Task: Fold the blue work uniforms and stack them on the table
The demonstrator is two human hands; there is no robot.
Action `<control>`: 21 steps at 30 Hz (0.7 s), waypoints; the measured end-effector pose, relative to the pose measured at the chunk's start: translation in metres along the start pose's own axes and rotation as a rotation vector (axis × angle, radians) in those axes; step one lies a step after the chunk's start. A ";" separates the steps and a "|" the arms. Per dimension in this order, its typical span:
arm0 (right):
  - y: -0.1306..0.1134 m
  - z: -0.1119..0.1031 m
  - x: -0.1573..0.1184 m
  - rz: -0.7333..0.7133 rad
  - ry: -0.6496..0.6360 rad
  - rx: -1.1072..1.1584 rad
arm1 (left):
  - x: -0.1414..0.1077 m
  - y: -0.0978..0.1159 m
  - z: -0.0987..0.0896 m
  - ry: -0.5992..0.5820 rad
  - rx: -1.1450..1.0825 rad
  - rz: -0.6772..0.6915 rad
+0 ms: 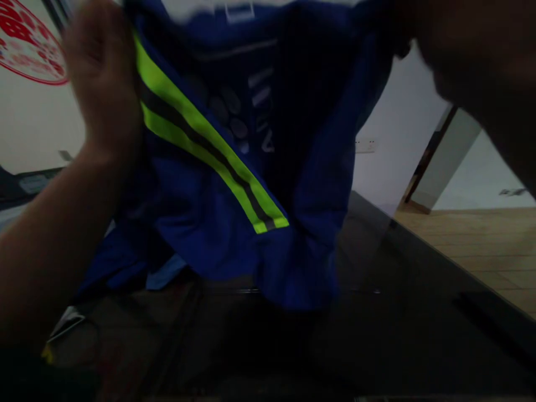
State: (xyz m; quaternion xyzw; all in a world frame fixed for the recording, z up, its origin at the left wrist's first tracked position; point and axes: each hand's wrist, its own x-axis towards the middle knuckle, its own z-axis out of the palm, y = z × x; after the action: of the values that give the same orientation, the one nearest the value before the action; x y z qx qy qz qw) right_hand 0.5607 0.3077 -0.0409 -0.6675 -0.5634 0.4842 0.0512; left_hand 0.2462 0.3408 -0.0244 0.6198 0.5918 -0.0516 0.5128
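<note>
blue garment (209,223) — held up, table edge (438,257) right

Lighting dim; much of the scene dark. Tabletop (377,335): black, glossy, from 4 to 8 o'clock. Pale wall (385,173), centre to 3 o'clock, with white socket plate (365,146). Toward 3 o'clock: dark-edged opening (433,151); wood-look plank floor (481,245) below. At 10 o'clock: red round decoration (31,44) on a light surface (33,123), blurred.
</note>
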 end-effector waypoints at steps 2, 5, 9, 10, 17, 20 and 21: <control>-0.006 0.010 -0.009 -0.035 -0.340 -0.065 | -0.008 -0.002 0.008 -0.026 0.053 -0.015; -0.005 0.045 -0.035 -0.005 -0.670 0.145 | -0.025 0.000 0.031 0.039 0.112 -0.085; 0.000 0.120 -0.093 -0.081 -0.729 0.705 | -0.030 0.019 0.049 0.117 0.057 -0.162; -0.001 0.142 -0.113 -0.074 -0.767 0.774 | -0.030 0.024 0.051 0.107 0.042 -0.167; -0.005 0.255 -0.230 0.207 -0.874 0.782 | -0.082 -0.038 0.077 -0.270 0.151 -0.133; 0.012 0.255 -0.246 0.252 -0.745 0.791 | -0.148 -0.093 0.097 -0.356 0.090 -0.368; 0.020 0.251 -0.250 0.276 -0.709 0.739 | -0.173 -0.107 0.103 -0.411 0.044 -0.440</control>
State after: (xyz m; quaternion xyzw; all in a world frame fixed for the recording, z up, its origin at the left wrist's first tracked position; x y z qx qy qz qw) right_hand 0.4236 -0.0196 -0.0378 -0.4683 -0.2447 0.8486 0.0252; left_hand 0.1675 0.1269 -0.0179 0.4639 0.5944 -0.2988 0.5850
